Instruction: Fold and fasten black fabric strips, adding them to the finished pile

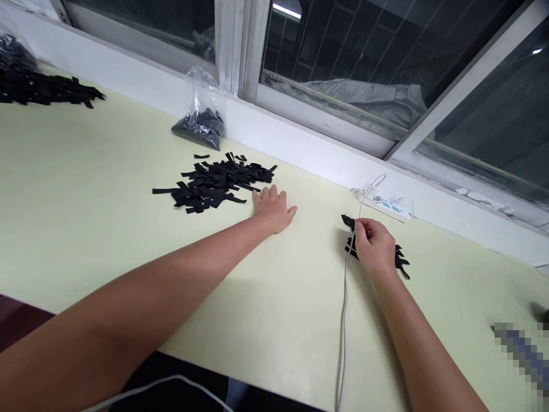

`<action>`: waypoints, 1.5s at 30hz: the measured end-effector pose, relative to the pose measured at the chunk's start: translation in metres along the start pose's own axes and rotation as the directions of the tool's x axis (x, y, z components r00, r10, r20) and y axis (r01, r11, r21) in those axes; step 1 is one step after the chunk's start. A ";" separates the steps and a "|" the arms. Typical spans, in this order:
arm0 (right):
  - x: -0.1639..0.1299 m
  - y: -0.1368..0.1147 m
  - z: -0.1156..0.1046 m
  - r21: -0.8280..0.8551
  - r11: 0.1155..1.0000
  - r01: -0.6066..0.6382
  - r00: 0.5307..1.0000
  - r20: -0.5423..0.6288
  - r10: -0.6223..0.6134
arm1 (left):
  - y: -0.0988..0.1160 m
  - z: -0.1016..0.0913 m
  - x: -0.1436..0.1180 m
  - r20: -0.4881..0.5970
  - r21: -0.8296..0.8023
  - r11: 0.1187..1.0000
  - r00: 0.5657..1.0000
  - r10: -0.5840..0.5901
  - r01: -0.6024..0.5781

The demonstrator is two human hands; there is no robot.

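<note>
1. Head view: I see my left hand [271,209] lying flat, palm down, fingers spread and aimed at the loose pile of black strips [213,183] on the pale table [86,189]; the fingertips touch the pile's right edge. The arm stretches long from lower left.
2. The strips lie every which way, many with their long axis roughly left to right.
3. My right hand [376,245] is curled, thumb and forefinger pinching one black strip above a smaller heap of strips [401,260]. A white cable [345,297] runs just beside that hand.
4. A clear bag of strips [201,117] sits by the window sill; I can read no writing anywhere.
</note>
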State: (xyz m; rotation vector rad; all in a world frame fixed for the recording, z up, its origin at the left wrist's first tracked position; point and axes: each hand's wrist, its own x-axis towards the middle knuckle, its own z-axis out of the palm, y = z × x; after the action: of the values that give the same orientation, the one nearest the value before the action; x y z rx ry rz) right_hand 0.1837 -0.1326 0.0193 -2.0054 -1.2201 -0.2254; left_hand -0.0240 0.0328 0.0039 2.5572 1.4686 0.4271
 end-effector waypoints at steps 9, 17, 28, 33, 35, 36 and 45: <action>-0.002 0.001 0.003 -0.004 0.999 0.050 0.998 0.032 -0.050 | -0.002 0.001 0.001 -0.012 -0.020 1.000 1.000 0.006 -0.006; -0.002 0.001 0.006 -0.028 0.997 0.066 0.996 0.053 -0.064 | 0.010 0.001 -0.012 -0.127 -0.169 0.853 0.869 0.478 -0.494; -0.002 0.001 0.007 -0.017 0.996 0.087 0.993 0.080 -0.086 | 0.017 0.002 -0.014 -0.219 -0.385 0.779 0.869 0.445 -0.496; -0.003 0.001 0.009 0.001 0.994 0.112 0.989 0.098 -0.112 | 0.018 0.004 -0.011 -0.094 -0.229 0.898 0.927 0.362 -0.375; -0.004 0.000 0.010 0.000 0.992 0.128 0.986 0.110 -0.127 | 0.018 0.005 -0.011 -0.080 -0.234 0.882 0.912 0.402 -0.409; -0.004 0.000 0.010 0.001 0.991 0.136 0.984 0.116 -0.135 | 0.017 0.006 -0.010 -0.084 -0.246 0.870 0.903 0.420 -0.428; -0.008 -0.008 0.013 0.109 0.957 0.270 0.939 0.189 -0.287 | 0.020 0.009 -0.010 -0.054 -0.660 0.609 0.837 0.545 -0.440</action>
State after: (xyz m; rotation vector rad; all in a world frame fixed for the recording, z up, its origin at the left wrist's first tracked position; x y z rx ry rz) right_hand 0.1702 -0.1275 0.0099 -1.8145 -1.6198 -0.1072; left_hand -0.0098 0.0138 -0.0005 2.2691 0.3802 0.6547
